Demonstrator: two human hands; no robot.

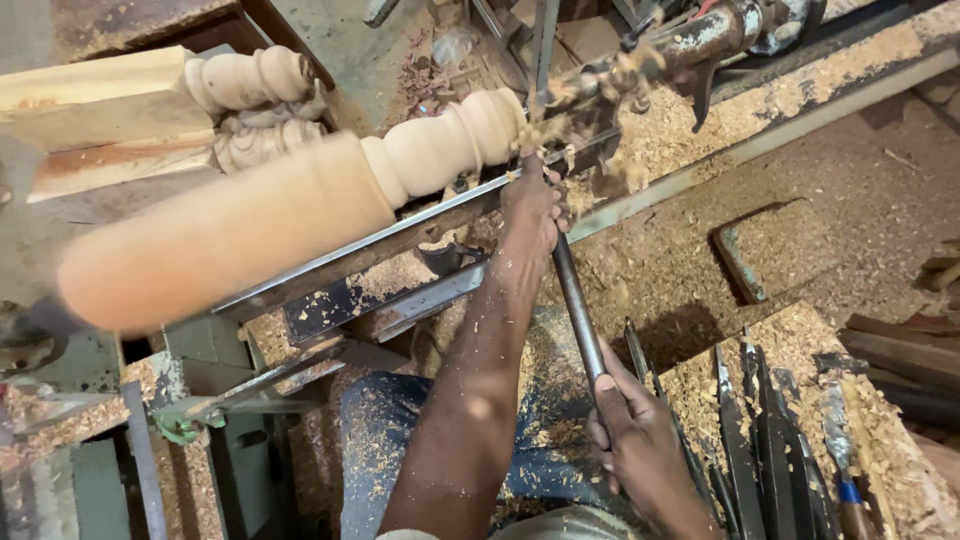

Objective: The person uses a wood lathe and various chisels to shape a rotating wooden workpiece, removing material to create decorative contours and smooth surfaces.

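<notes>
At the lathe, a chisel (578, 305) is gripped in both hands: the left hand (533, 205) is closed over its front end on the tool rest (420, 225), the right hand (630, 435) is wrapped round its handle end lower down. Its tip is pressed against the spindle (300, 200), blurred with spin, near the rounded beads, and shavings (560, 125) are thrown off. Good work here is judged to need the blade kept firmly seated on the rest and fed gently. Spare chisels (770, 430) are laid just beside the right hand.

One blurred wooden spindle (280, 205) sits on the lathe, with two finished turned posts (150, 100) stacked far left. Two hands grip one long chisel (578, 310). Several spare chisels (770, 440), too overlapped to count, lie near right.
</notes>
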